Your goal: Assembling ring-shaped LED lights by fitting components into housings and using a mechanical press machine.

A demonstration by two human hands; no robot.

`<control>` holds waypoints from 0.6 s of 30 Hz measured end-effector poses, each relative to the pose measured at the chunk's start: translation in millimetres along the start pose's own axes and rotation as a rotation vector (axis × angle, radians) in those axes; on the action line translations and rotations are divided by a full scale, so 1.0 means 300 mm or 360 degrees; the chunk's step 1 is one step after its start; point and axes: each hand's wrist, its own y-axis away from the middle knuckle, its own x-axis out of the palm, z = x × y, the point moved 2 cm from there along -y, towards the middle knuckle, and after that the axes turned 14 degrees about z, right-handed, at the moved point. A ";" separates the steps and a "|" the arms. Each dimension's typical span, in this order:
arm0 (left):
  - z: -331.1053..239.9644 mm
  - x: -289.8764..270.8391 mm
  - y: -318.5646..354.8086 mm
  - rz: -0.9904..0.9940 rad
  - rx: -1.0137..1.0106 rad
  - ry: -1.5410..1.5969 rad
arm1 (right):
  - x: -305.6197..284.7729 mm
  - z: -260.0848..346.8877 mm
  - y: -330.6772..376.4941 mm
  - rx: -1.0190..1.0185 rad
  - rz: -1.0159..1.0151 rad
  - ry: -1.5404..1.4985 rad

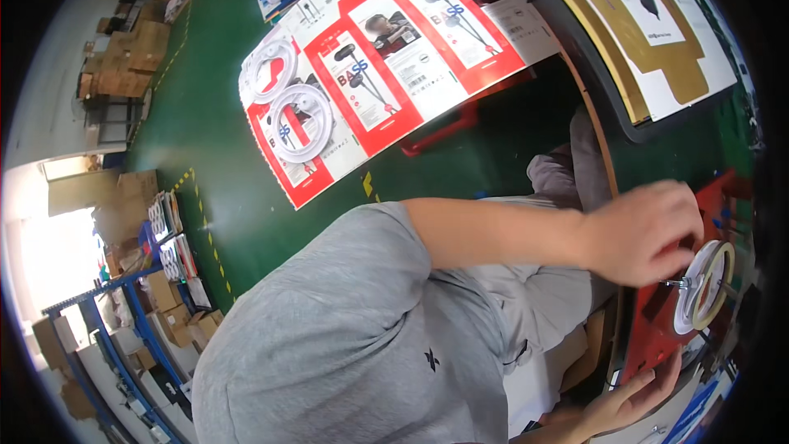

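observed from where i stand; clock dial laid over the whole view, 12 at top. a person in a grey shirt [329, 304] and grey trousers [567, 288] sits facing 3 o'clock.

left hand [645, 234]: at 3 o'clock, arm stretched out from the shoulder, slightly blurred. fingers curled, tips just beside a metal pin [675, 283]. grip: cannot tell whether it pinches anything.

right hand [631, 403]: between 4 and 5 o'clock, at the near edge of the red bench [649, 349]. grip: thumb and fingers visible, but cannot tell if something sits between them.

white ring [685, 312]: between 3 and 4 o'clock, over the red bench, tilted on edge, close to the left fingertips. a tan ring [699, 318] stands against its 3 o'clock side, tilted likewise.

surroundings: at 2 o'clock, gold packaging [678, 74] lies on a dark-edged surface. from 10 to 1 o'clock, printed sheets [427, 86] in red and white, with earphone pictures; two white coils [321, 140] lie on their 10 o'clock end, near each other. green floor [214, 90] beneath, marked with striped tape [195, 181]. at 10 o'clock, stacked cartons [123, 74]; at 8 o'clock, blue shelving [140, 321] holding boxes.
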 end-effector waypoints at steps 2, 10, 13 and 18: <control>-0.059 0.041 0.007 -0.0052 0.0166 0.0076 | 0.012 0.030 -0.008 -0.0079 0.0075 0.0047; -0.216 0.087 0.151 0.0375 -0.0074 0.0712 | 0.035 0.097 0.027 -0.0094 -0.0118 -0.0216; -0.268 0.094 0.181 0.0689 -0.0099 0.1102 | -0.171 -0.375 0.110 -0.0003 0.0034 -0.0337; -0.494 0.200 0.137 0.1042 0.0280 0.1662 | -0.015 -0.349 0.288 0.0287 0.0411 -0.0670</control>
